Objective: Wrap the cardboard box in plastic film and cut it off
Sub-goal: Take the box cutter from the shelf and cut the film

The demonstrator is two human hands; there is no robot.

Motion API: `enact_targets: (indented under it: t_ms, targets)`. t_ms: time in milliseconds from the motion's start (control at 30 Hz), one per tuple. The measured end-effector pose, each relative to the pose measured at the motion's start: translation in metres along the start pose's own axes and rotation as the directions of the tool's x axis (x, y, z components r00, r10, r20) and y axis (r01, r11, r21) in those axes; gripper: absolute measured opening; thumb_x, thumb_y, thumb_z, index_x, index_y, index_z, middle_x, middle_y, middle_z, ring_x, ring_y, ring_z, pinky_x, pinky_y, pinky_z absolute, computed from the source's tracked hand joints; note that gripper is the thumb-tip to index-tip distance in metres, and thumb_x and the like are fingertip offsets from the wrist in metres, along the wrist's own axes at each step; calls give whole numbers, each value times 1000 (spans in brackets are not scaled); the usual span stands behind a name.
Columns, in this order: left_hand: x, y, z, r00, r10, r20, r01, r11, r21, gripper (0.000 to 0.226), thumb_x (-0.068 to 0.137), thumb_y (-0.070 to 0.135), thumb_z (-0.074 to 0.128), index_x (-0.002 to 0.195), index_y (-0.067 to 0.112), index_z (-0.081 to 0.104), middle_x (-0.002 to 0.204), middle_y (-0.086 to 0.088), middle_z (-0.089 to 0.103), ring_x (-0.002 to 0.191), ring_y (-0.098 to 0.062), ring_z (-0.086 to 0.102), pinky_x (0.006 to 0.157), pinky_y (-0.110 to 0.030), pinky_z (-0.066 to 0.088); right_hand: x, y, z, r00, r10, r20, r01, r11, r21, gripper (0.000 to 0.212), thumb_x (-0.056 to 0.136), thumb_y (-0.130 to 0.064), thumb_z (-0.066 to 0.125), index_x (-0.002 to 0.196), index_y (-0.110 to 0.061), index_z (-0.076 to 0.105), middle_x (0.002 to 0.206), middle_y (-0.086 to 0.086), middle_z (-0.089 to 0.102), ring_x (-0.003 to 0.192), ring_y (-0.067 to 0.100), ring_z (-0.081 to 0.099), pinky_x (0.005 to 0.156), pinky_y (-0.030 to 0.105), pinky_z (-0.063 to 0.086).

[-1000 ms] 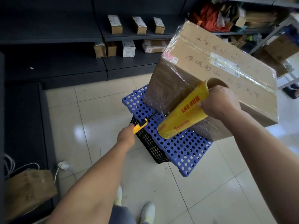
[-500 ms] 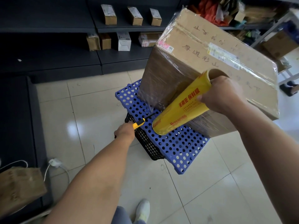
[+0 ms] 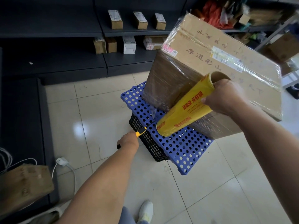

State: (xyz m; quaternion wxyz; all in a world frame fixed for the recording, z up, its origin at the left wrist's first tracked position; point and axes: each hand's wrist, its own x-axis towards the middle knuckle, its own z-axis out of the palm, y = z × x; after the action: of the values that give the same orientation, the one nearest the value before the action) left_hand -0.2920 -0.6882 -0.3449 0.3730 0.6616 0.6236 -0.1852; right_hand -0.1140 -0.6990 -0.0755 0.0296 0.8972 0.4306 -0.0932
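The cardboard box (image 3: 215, 65), already sheathed in clear plastic film (image 3: 163, 88), stood tilted on a blue perforated board (image 3: 176, 146), its far side raised. The board lay across a black mesh crate (image 3: 148, 143) on the tiled floor (image 3: 100, 110). Against the box's near face the right hand (image 3: 226, 96) gripped a yellow film roll (image 3: 182, 110), fingers closed round its upper end, the lower end pointing down toward the board. A strip of film stretched from the roll to the box's lower corner. Left of the roll, the left hand (image 3: 128, 140) was closed round a yellow-and-black cutter (image 3: 141, 131), whose tip reached the board's edge. Beyond the box, dark shelves (image 3: 64, 29) held small parcels (image 3: 115, 19).
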Motion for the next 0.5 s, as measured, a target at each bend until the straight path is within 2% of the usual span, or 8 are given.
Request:
enact_targets:
  t_ms: [100,167,233,300,367,433,500]
  targets:
    - [-7,-7,-2,996,-40,75,40,999,-3,43,83,-1,49,124,11,49,116,-10,58,105,-29,57,95,-48,46,-4,1,-4,1000,-6,10,6,1000,-9,24,83,-23,66,69,-23,46,74,2,56,94,33,56,84,46,51]
    - [-13,-6,-2,997,-43,70,44,999,-12,42,83,0,49,124,12,48,116,-9,57,106,-29,56,95,-47,46,-6,2,-7,1000,-3,-14,3,1000,-10,18,84,-22,65,74,-20,50,75,3,55,94,33,56,85,46,51]
    - [-16,0,-5,999,-6,49,8,1000,-25,41,85,-2,48,124,12,46,116,-11,56,106,-29,55,95,-47,46,-4,2,-10,1000,-20,-24,19,999,-42,25,85,-18,63,68,-19,44,72,4,54,86,31,58,90,46,48]
    - [-21,8,-9,999,35,14,-35,999,-37,41,85,-4,47,123,10,45,115,-12,55,105,-31,55,92,-46,47,-3,3,-9,999,-40,-28,38,998,-57,27,86,-15,62,67,-19,42,69,3,54,79,28,60,95,45,45]
    - [-26,17,-14,996,82,-38,-83,996,-35,41,85,-5,46,123,9,43,110,-12,55,102,-31,56,82,-40,49,-2,6,-8,999,-41,-31,39,998,-55,25,86,-15,62,70,-18,44,69,2,54,76,27,60,96,46,45]
    - [-32,22,-19,989,114,-97,-119,992,-46,39,86,-4,44,123,8,42,105,-13,55,96,-31,57,71,-36,43,-1,11,-6,999,-38,-18,36,997,-63,21,86,-16,62,72,-16,46,68,1,53,71,24,56,96,46,44]
    - [-43,26,-27,971,153,-182,-169,983,-72,37,87,-4,41,122,7,40,101,-15,56,89,-30,55,69,-36,41,-1,16,-6,999,-50,-4,50,996,-70,18,87,-18,61,74,-13,49,66,1,52,65,21,53,96,47,44]
